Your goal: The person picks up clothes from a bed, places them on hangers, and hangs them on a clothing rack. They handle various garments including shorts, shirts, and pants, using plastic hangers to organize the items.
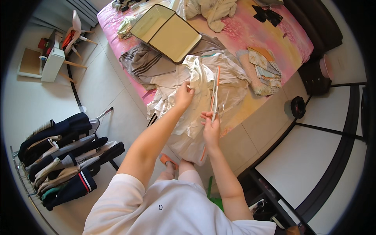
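At the near edge of the bed, my left hand (185, 95) has its fingers curled on a white garment (199, 72). Pale cloth hangs from the bed edge towards my legs, with an orange stripe low on it. My right hand (211, 129) grips a white and orange clothes hanger (216, 91), seen almost edge-on and pointing away from me. The hanger's wire hook sticks out to the right, just above that hand. Under and around both hands lie crumpled white and beige clothes, and grey striped clothing (147, 64) lies behind to the left.
A rectangular mesh basket (167, 14) lies tilted on the pink floral bed (293, 55). Folded cloths (263, 72) are stacked at right. A rack of hanging clothes (64, 158) stands left, near a chair (73, 32). White cabinet panels (305, 164) line the right.
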A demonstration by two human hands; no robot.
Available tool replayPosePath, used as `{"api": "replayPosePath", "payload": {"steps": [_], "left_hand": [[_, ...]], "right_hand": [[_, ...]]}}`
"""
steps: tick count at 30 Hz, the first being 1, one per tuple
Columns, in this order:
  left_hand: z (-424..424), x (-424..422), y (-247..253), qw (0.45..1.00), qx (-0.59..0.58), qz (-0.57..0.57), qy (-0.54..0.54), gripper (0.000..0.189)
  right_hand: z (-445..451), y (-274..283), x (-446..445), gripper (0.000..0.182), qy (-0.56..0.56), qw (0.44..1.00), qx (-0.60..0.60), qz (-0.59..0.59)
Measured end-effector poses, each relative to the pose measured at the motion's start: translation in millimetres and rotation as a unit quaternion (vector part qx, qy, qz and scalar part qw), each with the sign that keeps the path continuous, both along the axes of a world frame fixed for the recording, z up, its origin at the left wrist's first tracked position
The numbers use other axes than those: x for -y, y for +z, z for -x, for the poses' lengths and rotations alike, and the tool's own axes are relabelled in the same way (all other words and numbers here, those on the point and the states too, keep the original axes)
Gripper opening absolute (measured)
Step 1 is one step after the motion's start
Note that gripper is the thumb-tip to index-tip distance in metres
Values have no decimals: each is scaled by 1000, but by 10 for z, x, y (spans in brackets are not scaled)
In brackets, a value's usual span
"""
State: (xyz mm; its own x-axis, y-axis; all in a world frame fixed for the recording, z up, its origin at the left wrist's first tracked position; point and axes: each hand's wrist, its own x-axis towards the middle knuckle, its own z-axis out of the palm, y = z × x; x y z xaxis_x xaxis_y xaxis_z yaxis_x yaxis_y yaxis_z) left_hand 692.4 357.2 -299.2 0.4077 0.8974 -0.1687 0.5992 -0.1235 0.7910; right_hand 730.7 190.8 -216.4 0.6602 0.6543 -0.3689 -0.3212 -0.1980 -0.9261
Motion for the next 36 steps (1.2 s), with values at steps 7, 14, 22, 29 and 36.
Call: {"api": "replayPosePath", "payload": {"steps": [7,14,22,29,36], "left_hand": [[384,605,411,987,24,141,-70,20],[1027,1084,947,974,123,142,-126,22],[1858,1037,872,992,103,30,60,31],[2455,1239,1215,993,95,-22,66,37],[3102,1559,1703,993,69,-61,76,50]], "right_hand": [[48,-272,-130,17,-49,999,10,-5],[161,-234,-80,19,-23,994,-91,-50],[519,700,-86,20,121,980,-122,-101],[972,1230,20,21,233,947,-177,-133],[1658,1594,115,23,303,912,-222,-164]]}}
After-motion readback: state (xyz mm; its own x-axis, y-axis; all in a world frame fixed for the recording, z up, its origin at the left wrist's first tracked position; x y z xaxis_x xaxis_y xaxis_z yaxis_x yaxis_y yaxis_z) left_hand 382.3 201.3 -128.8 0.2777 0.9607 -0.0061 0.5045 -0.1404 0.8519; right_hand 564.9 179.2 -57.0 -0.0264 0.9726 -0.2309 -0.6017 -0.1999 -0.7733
